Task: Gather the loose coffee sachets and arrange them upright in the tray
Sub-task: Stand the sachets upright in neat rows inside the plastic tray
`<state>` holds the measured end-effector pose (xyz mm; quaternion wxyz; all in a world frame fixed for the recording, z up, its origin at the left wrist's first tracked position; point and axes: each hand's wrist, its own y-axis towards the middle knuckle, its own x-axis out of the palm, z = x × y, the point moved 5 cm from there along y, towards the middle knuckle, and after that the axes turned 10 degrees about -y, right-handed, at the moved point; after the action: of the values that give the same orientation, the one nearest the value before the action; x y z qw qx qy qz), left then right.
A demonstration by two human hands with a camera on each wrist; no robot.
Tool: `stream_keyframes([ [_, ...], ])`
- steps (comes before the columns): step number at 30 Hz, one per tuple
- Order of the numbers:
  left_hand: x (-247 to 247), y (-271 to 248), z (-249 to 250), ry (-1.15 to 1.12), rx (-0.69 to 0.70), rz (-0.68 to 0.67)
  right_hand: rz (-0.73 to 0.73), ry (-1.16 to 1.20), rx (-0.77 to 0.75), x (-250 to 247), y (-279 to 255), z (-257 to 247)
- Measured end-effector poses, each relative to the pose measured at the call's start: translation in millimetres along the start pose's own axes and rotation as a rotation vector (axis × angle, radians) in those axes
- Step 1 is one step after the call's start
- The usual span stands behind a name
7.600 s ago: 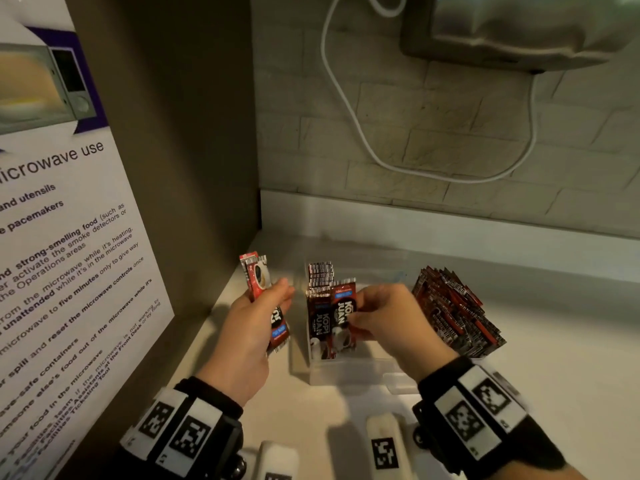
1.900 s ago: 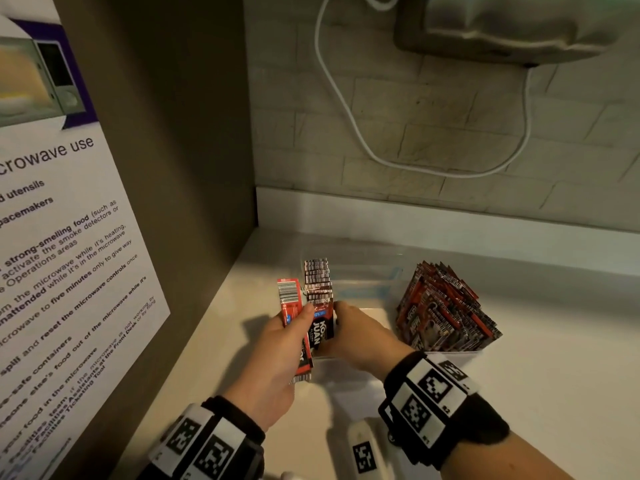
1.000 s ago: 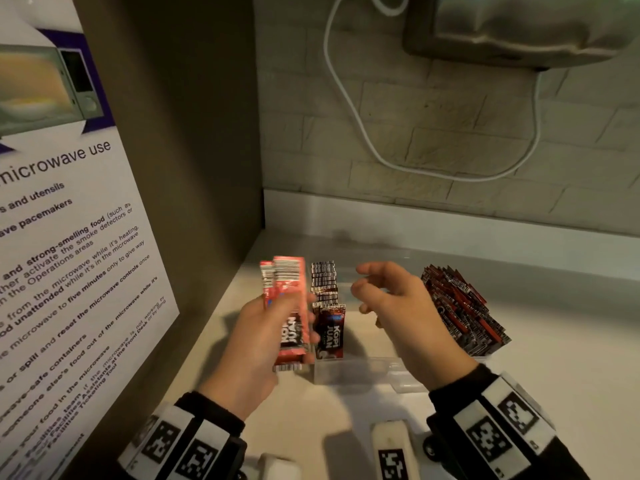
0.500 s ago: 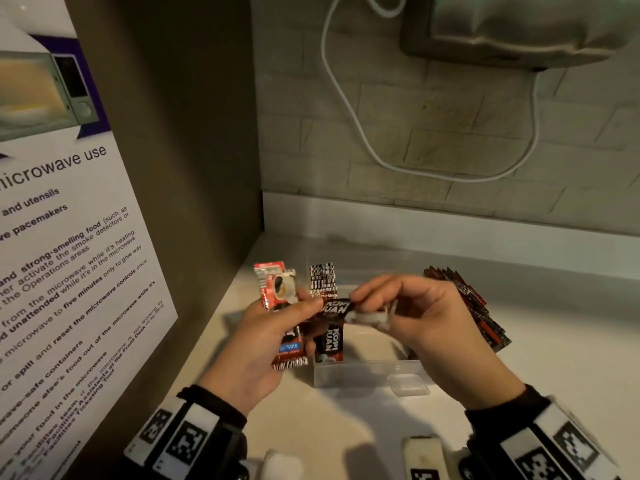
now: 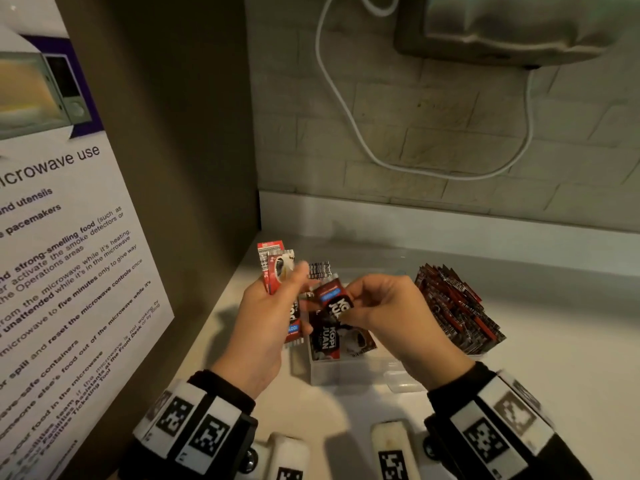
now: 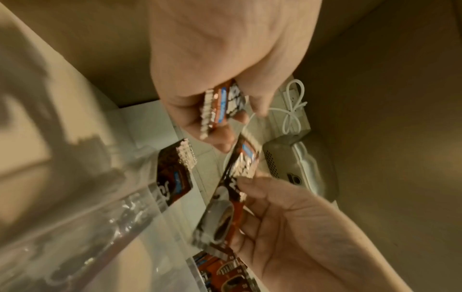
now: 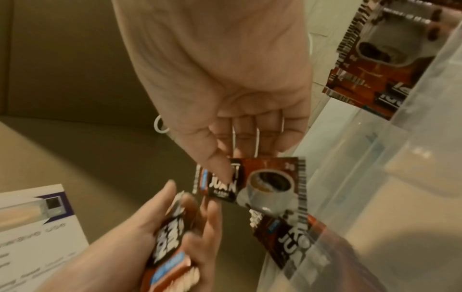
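My left hand grips a small stack of red and black coffee sachets, held upright just left of the clear tray. My right hand pinches a single sachet by its top, tilted, above the tray's left end. Several sachets stand upright in that end of the tray. In the right wrist view the pinched sachet shows its coffee-cup print, with the left hand's stack below it. The left wrist view shows the stack in curled fingers.
A dense row of sachets leans at the tray's right. A brown side panel with a microwave poster closes the left. A white cable hangs on the brick wall under an appliance. The white counter stretches right.
My right hand, empty a second ago, reached to the left hand's stack and drew off one sachet. It now holds it lower, over the tray. The left hand stayed put.
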<state>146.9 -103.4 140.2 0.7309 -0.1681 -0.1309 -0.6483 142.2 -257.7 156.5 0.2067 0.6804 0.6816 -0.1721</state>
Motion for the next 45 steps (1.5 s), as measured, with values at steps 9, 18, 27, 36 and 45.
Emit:
stream_keyframes([
  [9,-18.4,-10.6,-20.8,0.028,-0.216,0.060,0.026,-0.010,0.135,7.7,22.2,27.2],
  [18,-2.8,-28.4,-34.3,-0.107,-0.309,-0.107,-0.119,-0.444,0.215,35.7,22.8,39.0],
  [27,5.6,-26.1,-36.4,-0.070,-0.301,-0.126,-0.476,-0.553,0.129,61.4,24.1,35.1],
  [36,8.8,-21.8,-39.8,-0.077,-0.272,-0.102,-0.407,-0.507,0.160,60.4,25.4,43.3],
  [45,-13.2,-12.8,-16.6,-0.096,-0.144,0.080,-0.367,-0.400,0.195,50.1,25.6,41.1],
])
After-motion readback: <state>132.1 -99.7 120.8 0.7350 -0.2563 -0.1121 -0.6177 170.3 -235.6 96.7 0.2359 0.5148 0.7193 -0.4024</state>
